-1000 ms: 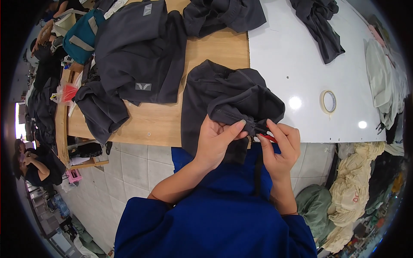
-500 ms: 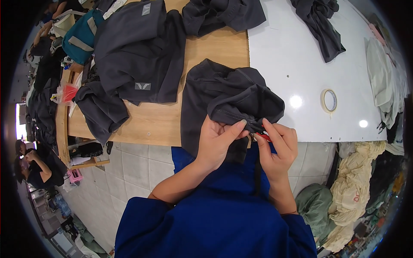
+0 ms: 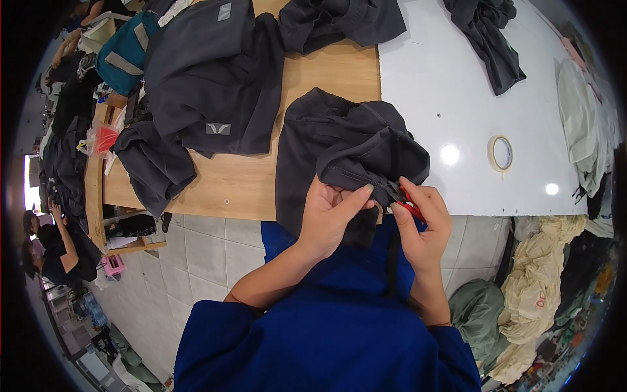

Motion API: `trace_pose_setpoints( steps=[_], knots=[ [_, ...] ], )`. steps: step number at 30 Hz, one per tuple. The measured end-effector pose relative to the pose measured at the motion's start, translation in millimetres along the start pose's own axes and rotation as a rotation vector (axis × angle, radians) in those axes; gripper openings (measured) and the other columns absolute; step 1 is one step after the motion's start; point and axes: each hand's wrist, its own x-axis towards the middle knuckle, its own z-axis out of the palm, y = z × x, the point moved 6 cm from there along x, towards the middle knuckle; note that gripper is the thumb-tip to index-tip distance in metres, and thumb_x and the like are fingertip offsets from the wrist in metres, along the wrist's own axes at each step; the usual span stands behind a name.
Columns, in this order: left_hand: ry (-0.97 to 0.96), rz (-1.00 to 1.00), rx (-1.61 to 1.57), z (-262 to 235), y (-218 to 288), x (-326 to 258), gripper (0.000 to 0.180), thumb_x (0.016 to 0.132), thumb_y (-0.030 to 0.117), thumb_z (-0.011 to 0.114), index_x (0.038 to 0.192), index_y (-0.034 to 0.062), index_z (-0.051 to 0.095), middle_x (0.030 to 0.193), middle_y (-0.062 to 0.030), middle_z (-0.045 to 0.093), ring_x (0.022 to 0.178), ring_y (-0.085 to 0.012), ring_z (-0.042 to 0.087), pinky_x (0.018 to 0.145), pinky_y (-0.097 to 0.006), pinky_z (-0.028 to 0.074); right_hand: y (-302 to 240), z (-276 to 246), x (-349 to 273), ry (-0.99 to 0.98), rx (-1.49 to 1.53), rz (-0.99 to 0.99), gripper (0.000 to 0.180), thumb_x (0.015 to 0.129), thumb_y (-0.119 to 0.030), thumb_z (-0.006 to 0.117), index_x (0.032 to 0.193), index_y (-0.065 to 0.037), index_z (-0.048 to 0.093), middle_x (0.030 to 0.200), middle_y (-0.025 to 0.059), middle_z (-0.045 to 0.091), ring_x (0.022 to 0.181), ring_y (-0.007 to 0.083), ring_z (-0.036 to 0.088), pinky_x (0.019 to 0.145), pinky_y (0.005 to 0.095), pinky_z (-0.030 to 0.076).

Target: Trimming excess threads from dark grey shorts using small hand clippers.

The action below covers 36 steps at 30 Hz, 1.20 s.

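A dark grey garment (image 3: 307, 140) lies bunched at the table's near edge, its lower part hanging over. My left hand (image 3: 328, 214) pinches a stitched fold of it between thumb and fingers. In my right hand (image 3: 423, 225) is a pair of red-handled thread snips (image 3: 411, 209), its dark blades pointing at the seam close by my left thumb. Whether the blade tips touch the cloth is hard to make out. The fingers of my left hand are partly hidden under the fold.
More dark grey garments (image 3: 202, 78) are piled on the wooden tabletop (image 3: 245, 186) at the left and far side. A tape roll (image 3: 501, 153) rests on the white tabletop (image 3: 444, 85). Cream cloth (image 3: 539, 287) is heaped at the lower right. A person (image 3: 59, 248) is at the far left.
My right hand has shifted slightly, and more of the snips' red handles and blades shows. My left hand keeps its hold on the fold. At the left, the other person's arm has risen.
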Motion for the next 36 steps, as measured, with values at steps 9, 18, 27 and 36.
trace_pose_setpoints(
  steps=[9,18,27,36],
  knots=[
    [-0.026,0.029,0.032,3,2,-1,0.031,0.087,-0.004,0.056,0.115,-0.001,0.045,0.105,-0.0112,0.06,0.09,-0.0132,0.062,0.076,-0.025,0.055,-2,1,0,0.025,-0.064,-0.066,0.031,0.07,-0.001,0.072,0.101,-0.001,0.068,0.084,0.0091,0.063,0.072,0.0174,0.057,0.065,0.0248,0.045],
    [0.039,-0.042,0.024,1,-1,-2,0.027,0.087,-0.001,0.057,0.112,0.0015,0.047,0.098,-0.0087,0.062,0.084,-0.011,0.062,0.069,-0.023,0.055,1,2,3,0.133,0.136,0.109,0.025,0.067,-0.003,0.075,0.091,-0.002,0.069,0.074,0.0052,0.059,0.067,0.0174,0.053,0.061,0.0255,0.042],
    [0.239,0.224,0.109,-23,26,17,0.044,0.086,0.002,0.061,0.121,0.0074,0.035,0.071,-0.0014,0.054,0.06,-0.009,0.057,0.052,-0.019,0.042,59,11,-11,-0.127,0.717,0.595,0.021,0.087,-0.016,0.064,0.069,-0.005,0.061,0.06,-0.0042,0.049,0.057,0.0057,0.041,0.053,0.0225,0.03],
    [-0.204,0.534,1.396,-4,44,31,0.011,0.082,0.018,0.064,0.093,0.0151,0.064,0.137,-0.0135,0.036,0.12,-0.0323,0.036,0.1,-0.039,0.027,75,2,-8,0.134,0.942,0.69,0.016,0.092,-0.018,0.055,0.087,-0.004,0.061,0.068,-0.0029,0.055,0.057,0.0045,0.043,0.053,0.0213,0.033]
  ],
)
